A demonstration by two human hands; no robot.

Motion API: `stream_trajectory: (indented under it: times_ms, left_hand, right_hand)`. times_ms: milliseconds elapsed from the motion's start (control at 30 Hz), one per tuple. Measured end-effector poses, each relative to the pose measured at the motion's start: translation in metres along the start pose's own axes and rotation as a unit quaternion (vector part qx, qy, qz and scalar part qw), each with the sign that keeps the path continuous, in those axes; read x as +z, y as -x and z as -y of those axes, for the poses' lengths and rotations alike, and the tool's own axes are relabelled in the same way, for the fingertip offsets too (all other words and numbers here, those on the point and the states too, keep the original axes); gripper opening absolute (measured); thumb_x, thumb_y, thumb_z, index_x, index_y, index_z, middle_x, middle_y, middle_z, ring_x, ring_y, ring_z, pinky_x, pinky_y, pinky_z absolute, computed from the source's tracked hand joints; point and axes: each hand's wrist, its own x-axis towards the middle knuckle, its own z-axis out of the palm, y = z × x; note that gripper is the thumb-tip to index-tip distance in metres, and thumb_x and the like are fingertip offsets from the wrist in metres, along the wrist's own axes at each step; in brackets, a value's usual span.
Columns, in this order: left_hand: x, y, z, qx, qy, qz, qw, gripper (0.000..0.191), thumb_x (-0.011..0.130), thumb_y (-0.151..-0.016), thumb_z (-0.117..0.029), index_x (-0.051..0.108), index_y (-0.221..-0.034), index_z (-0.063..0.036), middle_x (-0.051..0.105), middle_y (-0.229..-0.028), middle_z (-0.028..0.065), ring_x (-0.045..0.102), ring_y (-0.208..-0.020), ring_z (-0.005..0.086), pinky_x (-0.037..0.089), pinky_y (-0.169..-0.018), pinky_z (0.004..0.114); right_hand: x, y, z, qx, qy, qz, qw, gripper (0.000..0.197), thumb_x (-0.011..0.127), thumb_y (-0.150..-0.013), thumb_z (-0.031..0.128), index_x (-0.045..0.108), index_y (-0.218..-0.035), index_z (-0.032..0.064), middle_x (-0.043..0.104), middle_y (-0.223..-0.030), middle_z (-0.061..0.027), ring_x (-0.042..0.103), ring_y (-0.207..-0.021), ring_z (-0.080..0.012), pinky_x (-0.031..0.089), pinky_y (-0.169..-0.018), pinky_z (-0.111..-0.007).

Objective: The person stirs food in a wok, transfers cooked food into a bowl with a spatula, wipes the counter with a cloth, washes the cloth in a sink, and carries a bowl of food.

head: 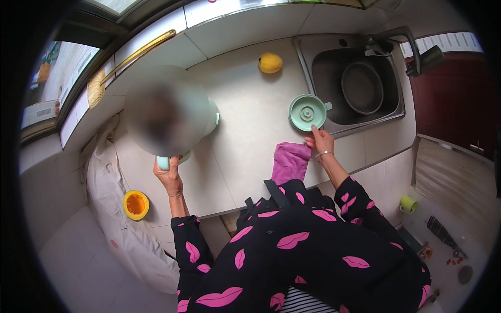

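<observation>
My left hand (170, 178) is closed around the mint-green handle (163, 163) of a large mint-green vessel (199, 113). A blur covers most of that vessel, so its top and inside cannot be made out. My right hand (321, 141), with a bracelet at the wrist, reaches to a round mint-green lid (299, 113). One fingertip meets the lid's near rim, while the other fingers are apart from it. The lid has a raised hub in its middle and a side tab by the sink. Just left of my right fingers lies a folded purple cloth (291, 160), close to the counter's front edge.
A metal sink (319, 74) holds a dark oval basin (362, 88) under a dark faucet (417, 54). A yellow fruit (271, 63) sits at the back of the counter (238, 90). At left, a hollowed pumpkin half (136, 205) rests beside a whitish cloth cover (105, 187).
</observation>
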Motion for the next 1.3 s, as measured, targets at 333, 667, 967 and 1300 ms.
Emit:
stream_trajectory:
  times_ms: [333, 667, 967, 1300]
  left_hand:
    - [-0.008, 0.018, -0.008, -0.024, -0.062, 0.016, 0.998, 0.058, 0.069, -0.077, -0.013, 0.039, -0.124, -0.0018, 0.052, -0.108, 0.0089, 0.052, -0.099, 0.0171, 0.041, -0.088, 0.030]
    - [-0.011, 0.068, 0.010, -0.040, -0.059, -0.055, 0.996, 0.057, 0.064, -0.079, -0.008, 0.034, -0.127, -0.0001, 0.043, -0.116, 0.0129, 0.043, -0.112, 0.0219, 0.038, -0.097, 0.036]
    - [0.033, 0.114, 0.020, -0.074, -0.033, 0.028, 0.996, 0.041, 0.063, -0.079, -0.008, 0.049, -0.115, 0.0024, 0.051, -0.109, 0.0092, 0.049, -0.104, 0.0190, 0.037, -0.093, 0.032]
    - [0.065, 0.130, 0.007, -0.057, 0.001, 0.122, 0.991, 0.029, 0.061, -0.080, -0.003, 0.053, -0.108, 0.0019, 0.046, -0.110, 0.0076, 0.050, -0.104, 0.0172, 0.047, -0.084, 0.029]
  right_hand:
    - [0.026, -0.013, 0.020, 0.083, -0.111, -0.062, 0.988, 0.025, 0.062, -0.078, 0.017, 0.056, -0.087, -0.0057, 0.062, -0.075, -0.0123, 0.063, -0.056, -0.0159, 0.052, -0.042, -0.026]
    - [-0.042, -0.015, 0.061, -0.135, 0.060, -0.069, 0.987, 0.014, 0.051, -0.078, 0.005, 0.053, -0.089, -0.0039, 0.061, -0.070, -0.0118, 0.061, -0.051, -0.0167, 0.051, -0.039, -0.027]
    - [-0.126, 0.046, 0.163, -0.552, 0.112, -0.247, 0.788, 0.022, 0.065, -0.080, 0.016, 0.052, -0.092, 0.0018, 0.058, -0.077, -0.0094, 0.057, -0.065, -0.0181, 0.045, -0.061, -0.026]
    - [-0.178, 0.090, 0.228, -0.713, 0.060, -0.321, 0.620, 0.027, 0.069, -0.079, 0.012, 0.053, -0.098, 0.0001, 0.061, -0.096, -0.0104, 0.062, -0.086, -0.0182, 0.049, -0.077, -0.027]
